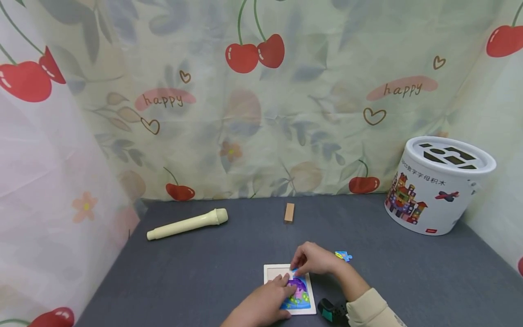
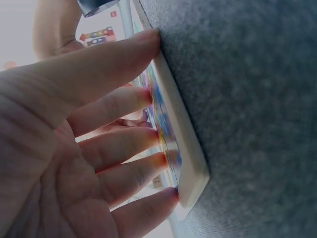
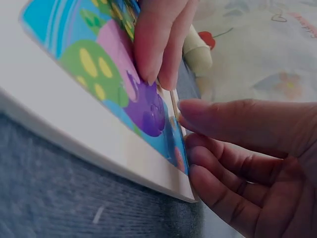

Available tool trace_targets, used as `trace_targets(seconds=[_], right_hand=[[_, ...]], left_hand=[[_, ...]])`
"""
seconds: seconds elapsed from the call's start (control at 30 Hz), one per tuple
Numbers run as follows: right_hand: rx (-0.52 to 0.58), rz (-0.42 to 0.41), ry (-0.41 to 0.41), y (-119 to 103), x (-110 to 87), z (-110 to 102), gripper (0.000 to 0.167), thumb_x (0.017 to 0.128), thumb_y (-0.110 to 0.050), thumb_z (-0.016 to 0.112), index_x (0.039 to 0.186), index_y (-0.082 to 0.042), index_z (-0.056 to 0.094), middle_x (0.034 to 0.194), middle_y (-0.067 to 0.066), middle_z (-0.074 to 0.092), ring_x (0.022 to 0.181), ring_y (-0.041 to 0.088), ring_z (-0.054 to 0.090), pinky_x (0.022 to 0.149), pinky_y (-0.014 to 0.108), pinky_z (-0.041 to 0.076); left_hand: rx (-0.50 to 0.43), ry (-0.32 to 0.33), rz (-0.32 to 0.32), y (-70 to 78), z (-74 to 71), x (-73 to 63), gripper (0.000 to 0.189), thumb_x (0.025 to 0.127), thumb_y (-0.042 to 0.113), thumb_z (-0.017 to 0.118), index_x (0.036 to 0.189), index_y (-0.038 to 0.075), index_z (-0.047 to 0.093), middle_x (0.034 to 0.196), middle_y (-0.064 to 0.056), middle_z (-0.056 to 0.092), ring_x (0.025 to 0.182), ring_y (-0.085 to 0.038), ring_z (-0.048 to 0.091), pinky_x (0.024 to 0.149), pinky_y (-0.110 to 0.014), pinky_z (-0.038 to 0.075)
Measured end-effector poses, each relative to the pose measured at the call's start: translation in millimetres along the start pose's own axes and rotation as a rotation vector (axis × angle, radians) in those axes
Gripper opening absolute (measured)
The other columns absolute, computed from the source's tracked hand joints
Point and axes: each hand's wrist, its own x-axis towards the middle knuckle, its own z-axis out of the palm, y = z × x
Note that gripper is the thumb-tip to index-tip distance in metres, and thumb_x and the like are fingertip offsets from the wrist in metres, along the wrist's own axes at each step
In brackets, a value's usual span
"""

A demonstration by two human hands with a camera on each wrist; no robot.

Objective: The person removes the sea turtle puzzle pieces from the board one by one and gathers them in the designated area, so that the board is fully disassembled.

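A small jigsaw puzzle [image 1: 301,299] with a purple, pink and green picture lies in a white tray frame [image 1: 312,305] at the near middle of the table. My left hand [image 1: 267,299] rests on it, fingertips pressing the picture and frame, thumb at the near edge [image 2: 143,39]. At the far right corner, my right hand [image 1: 318,260] pinches a blue puzzle piece [image 3: 177,146] between thumb and curled fingers. That piece sits against the frame's inner corner, beside the purple part. Part of the tray floor near the far left is bare. Another blue puzzle piece [image 1: 343,256] lies right of the right hand.
A cream microphone-shaped stick [image 1: 188,225] lies at the left. One wooden block [image 1: 289,213] stands at the back middle, and a white block bucket [image 1: 439,186] at the back right. Near the right sleeve is a black device [image 1: 332,312]. A printed curtain hangs behind the table.
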Motion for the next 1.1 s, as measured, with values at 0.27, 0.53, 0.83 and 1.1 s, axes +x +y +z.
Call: trace_targets(seconds=[0.27,0.53,0.83,1.1], right_hand=[[-0.023,0.01,0.021,-2.3,-1.1,0.7,0.01,0.077,-0.006,0.073,0.087,-0.002,0.073,0.076,0.003,0.069,0.064,0.006,0.054,0.057,0.019,0.047],[-0.043,0.051,0.048,-5.5,-3.0,0.6,0.008,0.078,-0.005,0.073,0.086,-0.003,0.073,0.075,0.001,0.068,0.065,0.008,0.056,0.059,0.019,0.048],[-0.067,0.071,0.057,-8.4,-3.9,0.8,0.007,0.079,-0.003,0.071,0.085,-0.005,0.073,0.076,0.0,0.066,0.066,0.01,0.055,0.06,0.022,0.05],[-0.081,0.038,0.041,-7.9,-4.9,-0.6,0.007,0.079,-0.002,0.071,0.085,-0.006,0.073,0.078,0.0,0.066,0.066,0.009,0.054,0.059,0.02,0.048]], left_hand=[[-0.02,-0.006,-0.006,0.2,-0.2,-0.5,0.052,0.082,0.034,0.07,0.131,0.025,0.055,0.144,-0.001,0.044,0.13,-0.023,0.045,0.098,-0.039,0.045],[-0.009,-0.007,-0.005,0.0,-0.2,0.5,0.052,0.082,0.034,0.07,0.13,0.025,0.055,0.144,-0.001,0.045,0.13,-0.023,0.045,0.099,-0.04,0.045],[-0.007,-0.015,-0.018,0.3,0.3,1.9,0.052,0.081,0.035,0.07,0.13,0.026,0.055,0.144,-0.001,0.045,0.131,-0.022,0.044,0.098,-0.041,0.045],[-0.004,-0.011,-0.013,-0.7,1.0,1.7,0.05,0.082,0.035,0.07,0.129,0.026,0.056,0.143,-0.001,0.046,0.128,-0.021,0.048,0.096,-0.039,0.047]])
